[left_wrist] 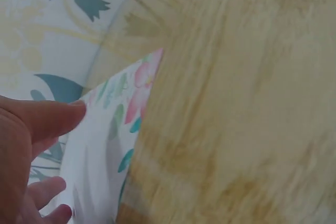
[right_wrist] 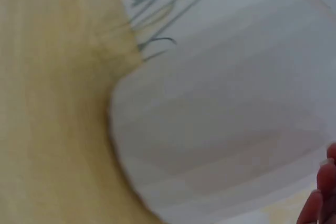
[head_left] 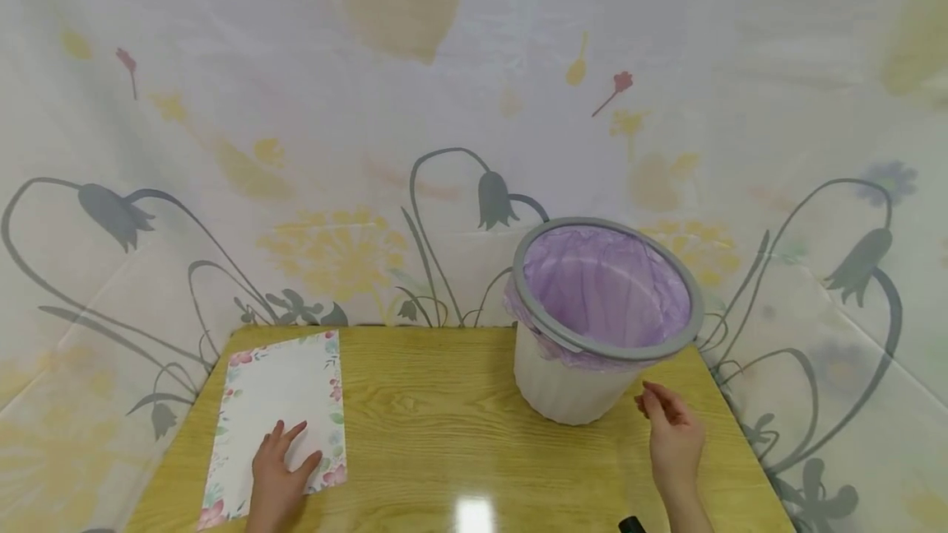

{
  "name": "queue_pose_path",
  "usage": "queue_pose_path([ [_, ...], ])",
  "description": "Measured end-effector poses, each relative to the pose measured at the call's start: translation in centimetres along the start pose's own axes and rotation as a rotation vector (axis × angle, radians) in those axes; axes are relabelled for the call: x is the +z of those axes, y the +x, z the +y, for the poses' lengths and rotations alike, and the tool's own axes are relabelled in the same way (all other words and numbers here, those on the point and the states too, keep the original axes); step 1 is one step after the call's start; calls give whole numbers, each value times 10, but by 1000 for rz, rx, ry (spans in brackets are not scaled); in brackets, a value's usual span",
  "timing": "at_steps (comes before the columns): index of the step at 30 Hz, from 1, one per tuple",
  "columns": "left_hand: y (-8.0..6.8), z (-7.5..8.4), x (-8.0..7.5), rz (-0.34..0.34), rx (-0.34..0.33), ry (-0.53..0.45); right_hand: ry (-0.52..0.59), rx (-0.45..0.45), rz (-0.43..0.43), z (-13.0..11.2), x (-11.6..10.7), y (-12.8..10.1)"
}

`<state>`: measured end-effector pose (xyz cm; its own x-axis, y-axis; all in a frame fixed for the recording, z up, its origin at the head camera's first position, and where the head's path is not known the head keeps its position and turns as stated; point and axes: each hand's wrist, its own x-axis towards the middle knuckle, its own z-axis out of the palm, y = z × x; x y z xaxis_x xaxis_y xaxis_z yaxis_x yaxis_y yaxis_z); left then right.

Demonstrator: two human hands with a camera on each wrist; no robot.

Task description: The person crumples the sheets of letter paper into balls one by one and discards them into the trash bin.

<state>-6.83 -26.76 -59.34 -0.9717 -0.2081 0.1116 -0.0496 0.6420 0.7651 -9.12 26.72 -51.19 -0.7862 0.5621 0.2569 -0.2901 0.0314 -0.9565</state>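
Floral-bordered paper sheet (head_left: 277, 410) lying flat at the left end of the wooden table (head_left: 444, 418).
You are pressing your left hand (head_left: 277, 479) on its near edge, fingers spread and straight; your right hand (head_left: 674, 438) is hovering loosely curled, gripping nothing, just beside the white waste bin (head_left: 566, 389) with its purple liner (head_left: 603, 286).

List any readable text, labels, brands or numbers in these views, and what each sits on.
None readable in any view.
Sheet of paper: floral border only, no writing visible.
Bin: plain white wall, grey rim, purple liner, no label.
Backdrop cloth: printed flowers, no words.
Table: bare wood grain.
Both wrist views are blurred.
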Motion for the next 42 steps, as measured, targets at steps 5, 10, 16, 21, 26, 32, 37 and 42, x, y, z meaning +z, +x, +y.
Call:
queue_pose_path([
  [5, 1, -4, 5, -132, -30, 169, -133, 168, -149, 15, 2, -21],
  [10, 2, 0, 6, -152, -43, 204, -289, 330, -355, 30, 5, -31],
  [16, -1, 4, 8, -169, -15, 205, -303, 391, -439, 54, 20, -51],
  [21, -9, 8, 14, -180, 47, 176, -258, 398, -487, 68, 36, -64],
  [26, -14, 11, 19, -185, 145, 146, -283, 347, -564, 76, 52, -72],
  [32, -18, 14, 26, -266, 243, 51, -323, 279, -622, 79, 75, -76],
  [37, -18, 19, 30, -343, 341, -12, -315, 255, -655, 78, 96, -81],
  [42, -17, 20, 31, -384, 506, 1, -306, 174, -650, 82, 113, -85],
])
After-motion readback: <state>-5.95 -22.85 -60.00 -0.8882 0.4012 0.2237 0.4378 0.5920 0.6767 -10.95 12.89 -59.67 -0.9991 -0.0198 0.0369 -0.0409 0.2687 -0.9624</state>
